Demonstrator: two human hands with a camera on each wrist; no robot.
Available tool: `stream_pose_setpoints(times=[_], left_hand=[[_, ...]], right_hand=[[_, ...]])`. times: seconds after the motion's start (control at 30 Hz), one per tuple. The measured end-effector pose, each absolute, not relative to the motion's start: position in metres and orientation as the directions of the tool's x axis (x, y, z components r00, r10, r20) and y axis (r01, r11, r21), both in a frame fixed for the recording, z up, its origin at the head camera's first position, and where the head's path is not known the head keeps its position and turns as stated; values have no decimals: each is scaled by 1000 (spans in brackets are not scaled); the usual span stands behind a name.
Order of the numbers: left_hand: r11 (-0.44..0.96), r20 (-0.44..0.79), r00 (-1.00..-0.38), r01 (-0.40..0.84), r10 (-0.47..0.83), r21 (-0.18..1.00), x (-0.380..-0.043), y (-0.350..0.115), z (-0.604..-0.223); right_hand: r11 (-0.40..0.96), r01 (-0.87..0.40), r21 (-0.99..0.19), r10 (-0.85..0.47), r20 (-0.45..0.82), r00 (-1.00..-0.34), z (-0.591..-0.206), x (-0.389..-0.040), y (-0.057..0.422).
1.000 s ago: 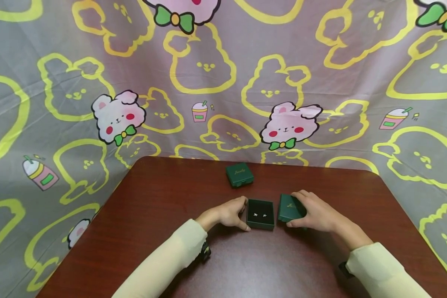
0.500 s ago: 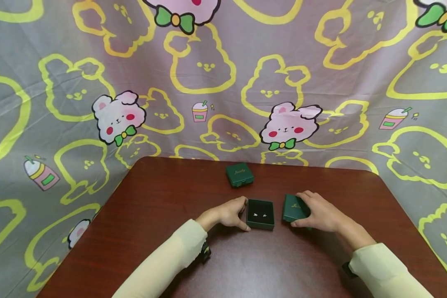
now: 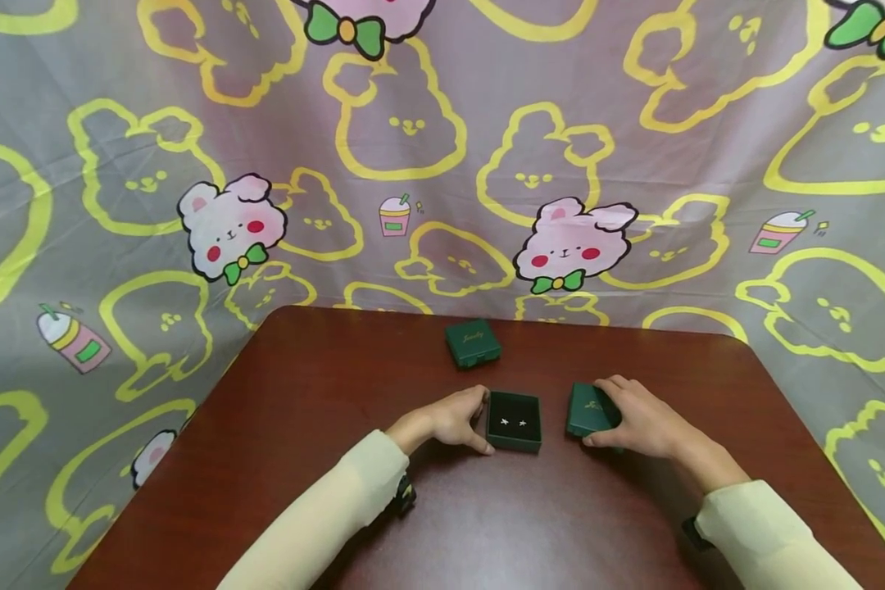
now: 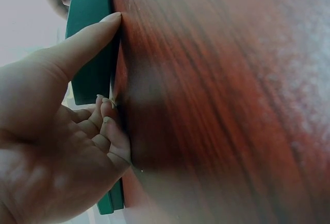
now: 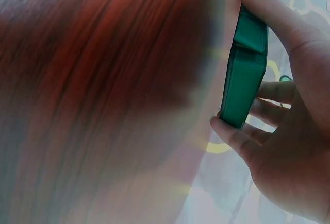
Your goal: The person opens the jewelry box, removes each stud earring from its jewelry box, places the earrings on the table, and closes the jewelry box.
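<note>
An open green jewelry box [image 3: 514,445] with a black lining stands on the table. Two small silver star-shaped earrings [image 3: 513,423] sit in it. My left hand [image 3: 453,419] grips its left side, the thumb at the near corner and the fingers at the far one. In the left wrist view that thumb [image 4: 85,44] lies along the box's green side wall [image 4: 93,69]. To the right, my right hand [image 3: 645,422] holds a green jewelry box lid [image 3: 588,408] with gold lettering, thumb in front and fingers behind. The right wrist view shows a tab [image 5: 251,36] on the lid's side.
Behind the open box is a closed green jewelry box [image 3: 474,342] with gold lettering. All stand on a dark red-brown wooden table [image 3: 324,360]. A cloth [image 3: 442,147] printed with bears and rabbits hangs behind and at the sides.
My right hand has slid the lid a little to the right, widening the gap to the open box. My left hand has stayed at the box. The head view has tilted slightly.
</note>
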State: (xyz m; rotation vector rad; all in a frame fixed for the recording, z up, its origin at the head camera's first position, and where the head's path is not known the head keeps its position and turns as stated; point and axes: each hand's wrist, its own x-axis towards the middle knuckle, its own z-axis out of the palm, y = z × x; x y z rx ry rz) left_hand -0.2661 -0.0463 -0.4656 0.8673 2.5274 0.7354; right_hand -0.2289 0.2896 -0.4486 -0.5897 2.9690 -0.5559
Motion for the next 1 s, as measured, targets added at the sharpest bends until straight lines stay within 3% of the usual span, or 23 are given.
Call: stream_pose_setpoints(times=[1.0], left_hand=[[693,-166,-748,475,643,543,-267,-46,-464]], right_hand=[[882,-334,-333,-356,-5,-934,-457,-240,301]])
